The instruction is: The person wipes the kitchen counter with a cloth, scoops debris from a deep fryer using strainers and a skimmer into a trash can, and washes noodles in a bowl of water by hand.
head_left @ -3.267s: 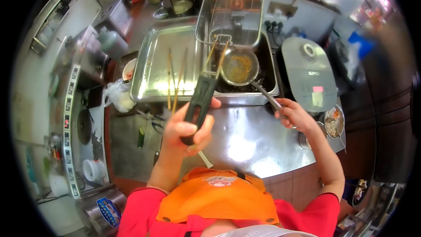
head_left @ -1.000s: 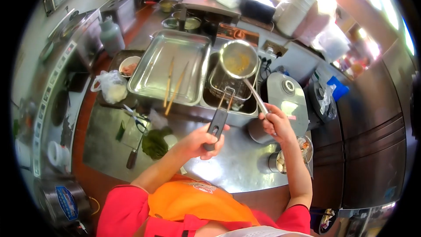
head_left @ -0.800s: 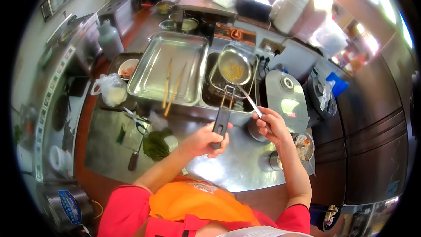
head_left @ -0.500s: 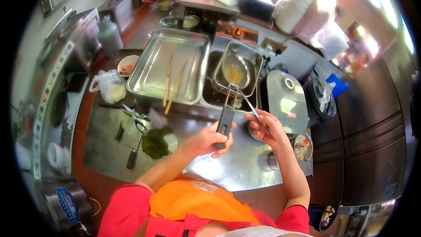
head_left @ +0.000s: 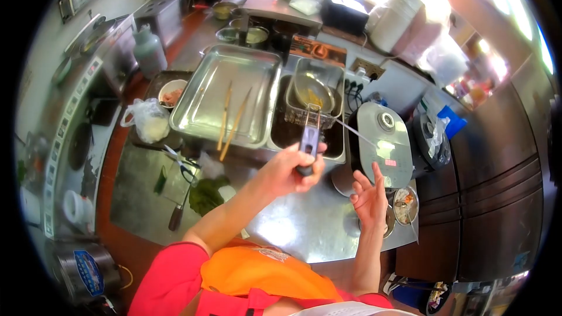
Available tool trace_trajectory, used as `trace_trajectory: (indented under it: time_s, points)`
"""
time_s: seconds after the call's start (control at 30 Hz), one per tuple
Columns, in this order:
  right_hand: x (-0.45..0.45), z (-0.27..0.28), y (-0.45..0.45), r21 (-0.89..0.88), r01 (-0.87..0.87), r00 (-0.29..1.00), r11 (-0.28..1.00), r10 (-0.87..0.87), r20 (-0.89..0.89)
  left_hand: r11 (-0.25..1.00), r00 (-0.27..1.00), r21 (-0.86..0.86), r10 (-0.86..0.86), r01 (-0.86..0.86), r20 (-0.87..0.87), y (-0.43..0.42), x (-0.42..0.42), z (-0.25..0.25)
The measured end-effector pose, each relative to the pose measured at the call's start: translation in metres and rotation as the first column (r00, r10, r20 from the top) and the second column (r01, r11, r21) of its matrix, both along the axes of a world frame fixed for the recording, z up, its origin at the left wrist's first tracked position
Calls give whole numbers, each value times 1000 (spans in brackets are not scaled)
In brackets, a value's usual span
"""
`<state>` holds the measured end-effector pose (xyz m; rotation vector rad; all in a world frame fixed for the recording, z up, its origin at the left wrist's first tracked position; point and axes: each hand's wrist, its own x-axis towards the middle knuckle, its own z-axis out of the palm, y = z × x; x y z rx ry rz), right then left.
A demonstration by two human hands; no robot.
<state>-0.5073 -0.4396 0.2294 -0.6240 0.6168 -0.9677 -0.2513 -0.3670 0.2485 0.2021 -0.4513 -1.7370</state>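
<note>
My left hand [head_left: 291,169] is wrapped round the black handle [head_left: 309,143] of a wire fry basket [head_left: 300,118], which hangs over the dark fryer well [head_left: 284,136]. A round ladle or strainer [head_left: 313,90] with yellow bits in it lies inside the basket. Its thin metal handle slants out to the lower right, toward the grey-lidded cooker. My right hand [head_left: 370,199] is off that handle, with its fingers spread and nothing in it, in front of the cooker.
Left of the well is a shallow steel tray [head_left: 228,96] with wooden chopsticks [head_left: 234,124] across it. The grey cooker [head_left: 383,146] stands at the right. Scissors [head_left: 182,165], green leaves [head_left: 208,196] and a plastic bag [head_left: 151,120] lie at the left. A bowl [head_left: 405,206] sits at the right.
My right hand has let go of the ladle's handle and moved down and right, its fingers opening. The ladle now rests in the basket. My left hand has moved slightly up and right with the basket handle.
</note>
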Motion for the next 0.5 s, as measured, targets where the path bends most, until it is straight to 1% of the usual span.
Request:
trace_trajectory:
  time_s: [0.03,0.13,0.17,0.23,0.33,0.4,0.43,0.5]
  points:
    - [-2,-1,7,34,20,1000,999,-20,-9,1000,1000,0,-14,15,-26,-7,1,3]
    - [-19,-29,18,54,12,994,998,-18,104,999,993,-1,-42,42,-106,-22,1,14]
    - [-22,-36,24,63,42,994,997,-49,100,999,992,4,-45,46,-119,-26,2,17]
    - [-30,-51,32,96,47,989,994,-59,134,997,985,8,-77,79,-155,-31,0,18]
    - [-36,-64,47,130,50,987,990,-69,143,993,989,26,-108,111,-102,-32,-5,7]
    - [-38,-71,51,144,44,989,989,-63,134,993,996,75,-88,89,-21,-23,-9,-1]
    - [-39,-70,53,132,43,990,990,-59,125,992,997,101,-80,78,19,-18,-12,-6]
    - [-38,-66,53,53,50,997,997,-53,50,991,995,112,-75,67,62,-11,-15,-13]
